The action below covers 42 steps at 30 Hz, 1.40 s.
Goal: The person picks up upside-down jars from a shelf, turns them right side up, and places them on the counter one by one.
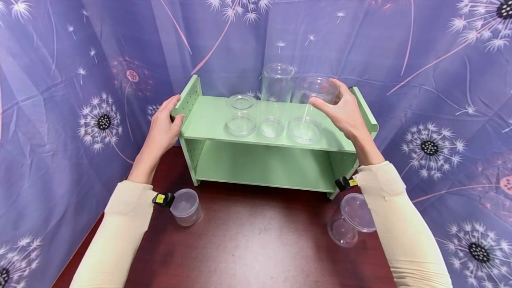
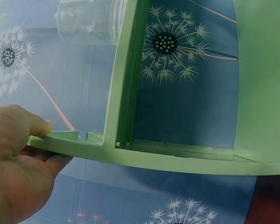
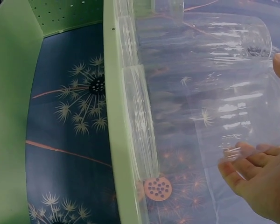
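Note:
A light green two-tier shelf (image 1: 264,163) stands on the table. My left hand (image 1: 163,127) grips the upper edge of its left side panel (image 2: 77,148), thumb on one face and fingers on the other. My right hand (image 1: 343,112) holds the upper part of a wide clear jar (image 1: 302,112), thumb and fingers spread around it. That jar stands on the top board, with a ribbed ring (image 3: 141,122) at its lower end. To its left are a tall, narrower clear jar (image 1: 276,88) and a short clear jar (image 1: 242,117).
A small clear lidded jar (image 1: 186,208) sits on the dark red table (image 1: 256,243) near my left sleeve. Another clear container (image 1: 344,230) is partly hidden by my right sleeve. Purple dandelion-print cloth (image 1: 312,21) hangs behind and at both sides.

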Each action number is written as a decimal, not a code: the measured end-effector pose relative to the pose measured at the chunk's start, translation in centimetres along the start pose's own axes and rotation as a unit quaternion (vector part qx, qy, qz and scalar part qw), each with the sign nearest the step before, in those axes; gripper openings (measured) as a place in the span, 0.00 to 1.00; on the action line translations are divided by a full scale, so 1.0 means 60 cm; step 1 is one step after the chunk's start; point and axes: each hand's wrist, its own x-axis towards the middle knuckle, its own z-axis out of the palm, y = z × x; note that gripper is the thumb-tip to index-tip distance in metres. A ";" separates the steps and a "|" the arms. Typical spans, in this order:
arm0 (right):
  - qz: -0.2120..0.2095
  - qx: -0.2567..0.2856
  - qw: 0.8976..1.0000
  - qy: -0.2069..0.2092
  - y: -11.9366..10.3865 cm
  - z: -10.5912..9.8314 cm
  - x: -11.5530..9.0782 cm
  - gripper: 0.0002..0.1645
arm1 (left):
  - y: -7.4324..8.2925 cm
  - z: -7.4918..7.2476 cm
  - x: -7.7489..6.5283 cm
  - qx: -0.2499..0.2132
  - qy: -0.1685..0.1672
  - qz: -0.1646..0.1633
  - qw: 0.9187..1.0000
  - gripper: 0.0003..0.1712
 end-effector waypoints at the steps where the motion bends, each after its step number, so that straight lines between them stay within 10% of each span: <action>1: 0.000 0.000 1.000 0.001 0.000 0.000 -0.001 0.57 | 0.001 0.000 0.000 0.000 -0.001 -0.001 1.000 0.32; 24: -0.057 0.068 0.994 0.057 -0.021 -0.044 -0.070 0.46 | 0.005 -0.012 0.006 0.005 -0.026 -0.034 0.999 0.33; 42: -0.146 0.240 0.956 0.086 -0.017 -0.109 -0.154 0.41 | 0.002 -0.013 0.003 -0.011 -0.031 -0.050 0.998 0.33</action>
